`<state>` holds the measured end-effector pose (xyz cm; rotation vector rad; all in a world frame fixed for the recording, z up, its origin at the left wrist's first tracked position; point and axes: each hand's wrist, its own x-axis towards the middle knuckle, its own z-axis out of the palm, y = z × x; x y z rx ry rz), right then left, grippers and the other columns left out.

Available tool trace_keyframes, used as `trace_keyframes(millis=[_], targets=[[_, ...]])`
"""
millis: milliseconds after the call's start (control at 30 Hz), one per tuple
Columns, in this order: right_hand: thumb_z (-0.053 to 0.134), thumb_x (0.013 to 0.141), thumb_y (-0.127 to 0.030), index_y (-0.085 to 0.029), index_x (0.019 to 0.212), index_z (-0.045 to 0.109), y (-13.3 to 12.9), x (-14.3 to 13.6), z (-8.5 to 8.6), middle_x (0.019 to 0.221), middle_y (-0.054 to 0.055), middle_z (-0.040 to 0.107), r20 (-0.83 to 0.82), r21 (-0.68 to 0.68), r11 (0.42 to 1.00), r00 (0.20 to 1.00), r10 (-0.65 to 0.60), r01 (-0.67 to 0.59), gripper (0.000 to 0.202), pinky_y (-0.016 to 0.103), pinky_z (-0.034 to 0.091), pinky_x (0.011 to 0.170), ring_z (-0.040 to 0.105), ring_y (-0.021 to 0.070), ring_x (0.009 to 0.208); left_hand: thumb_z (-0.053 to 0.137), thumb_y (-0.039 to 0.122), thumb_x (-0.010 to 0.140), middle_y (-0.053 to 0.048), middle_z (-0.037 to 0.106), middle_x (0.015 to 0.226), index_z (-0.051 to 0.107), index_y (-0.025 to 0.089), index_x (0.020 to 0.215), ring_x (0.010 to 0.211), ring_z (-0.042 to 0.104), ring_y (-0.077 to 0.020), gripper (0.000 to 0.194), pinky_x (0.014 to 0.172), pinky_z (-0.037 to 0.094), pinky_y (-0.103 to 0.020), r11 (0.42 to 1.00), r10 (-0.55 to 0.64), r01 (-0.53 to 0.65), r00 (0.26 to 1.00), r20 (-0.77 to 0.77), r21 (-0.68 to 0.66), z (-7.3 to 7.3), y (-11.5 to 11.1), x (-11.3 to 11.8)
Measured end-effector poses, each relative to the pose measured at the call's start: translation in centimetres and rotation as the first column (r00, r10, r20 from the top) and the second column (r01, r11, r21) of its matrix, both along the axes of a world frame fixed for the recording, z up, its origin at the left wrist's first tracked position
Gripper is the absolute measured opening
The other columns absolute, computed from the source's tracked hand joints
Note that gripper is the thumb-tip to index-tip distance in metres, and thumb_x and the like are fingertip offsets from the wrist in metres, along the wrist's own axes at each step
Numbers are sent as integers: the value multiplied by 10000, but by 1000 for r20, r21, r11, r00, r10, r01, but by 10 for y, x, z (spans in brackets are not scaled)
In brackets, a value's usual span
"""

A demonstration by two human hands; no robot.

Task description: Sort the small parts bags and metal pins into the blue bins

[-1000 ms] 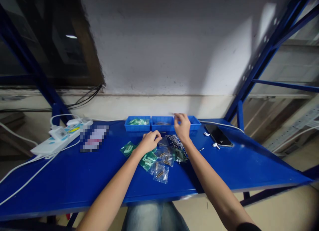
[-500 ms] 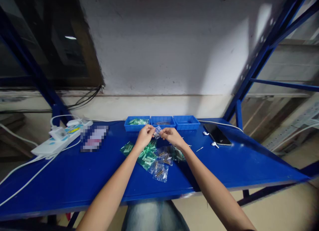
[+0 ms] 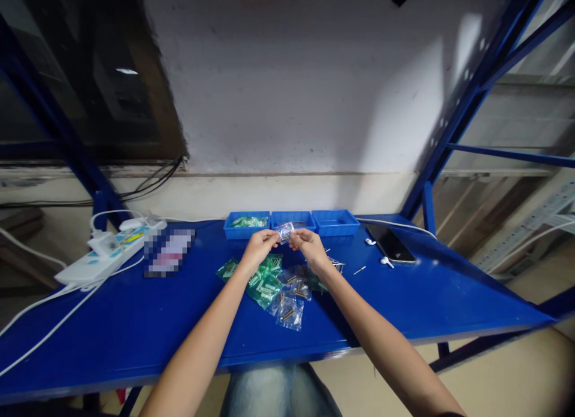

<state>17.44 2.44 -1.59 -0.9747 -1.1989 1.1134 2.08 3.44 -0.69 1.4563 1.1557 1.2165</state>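
Observation:
A small clear plastic bag (image 3: 284, 231) is stretched between my two hands in front of the middle blue bin (image 3: 291, 218). My left hand (image 3: 262, 248) pinches its left edge, and my right hand (image 3: 309, 245) pinches its right edge. What the bag holds is too small to make out. Below my hands lie several green bags (image 3: 265, 285) with pale pieces inside. Beside them are clear bags (image 3: 290, 314) holding dark, brass-coloured pins. Thin white sticks (image 3: 335, 264) lie partly hidden behind my right wrist.
A left bin (image 3: 247, 223) contains green bags; a right bin (image 3: 335, 221) stands beside the middle one. A phone (image 3: 392, 243) and white earbuds (image 3: 386, 262) lie right. A power strip (image 3: 112, 249) with cables and a blurred-out object (image 3: 171, 253) are at left.
Both hands keep hold of the clear bag, which is now turned flatter and spread wider between them. My right hand has shifted slightly, showing more of the white sticks.

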Motion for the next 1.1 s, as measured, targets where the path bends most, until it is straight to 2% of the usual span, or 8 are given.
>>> trace_keyframes(millis=[367,600,767,1100], targets=[[733,576,-414,-156,725,607,-1,-1,-2,591,1,613,-16,-27,996,997,80,-80,323,261,431,570,553,119,548,628,355,704,-28,651,689,632,140,775,652,592,-155,226,635,439,-261,999,9,-9,1000,5,41,1,-1,1],[714,586,-371,-165,701,592,-3,-2,1,589,-1,611,-26,-24,998,998,49,-50,266,257,428,570,550,116,548,667,329,672,-32,665,665,653,141,784,635,608,-163,219,631,464,-271,999,-35,35,999,-20,41,2,-1,0],[686,586,-310,-170,655,588,-4,-2,4,574,-3,600,-13,-14,1000,1000,28,-28,185,253,421,552,537,112,533,652,321,676,-42,679,668,667,137,747,651,621,-171,197,667,482,-283,992,-87,93,994,-68,88,-1,1,-1],[605,566,-235,-170,628,580,-6,-7,2,547,-14,582,22,1,1000,999,24,-24,93,245,420,536,526,107,515,590,164,626,-39,698,678,688,143,721,668,630,-170,138,693,480,-285,990,-105,112,990,-92,82,0,0,-1]])
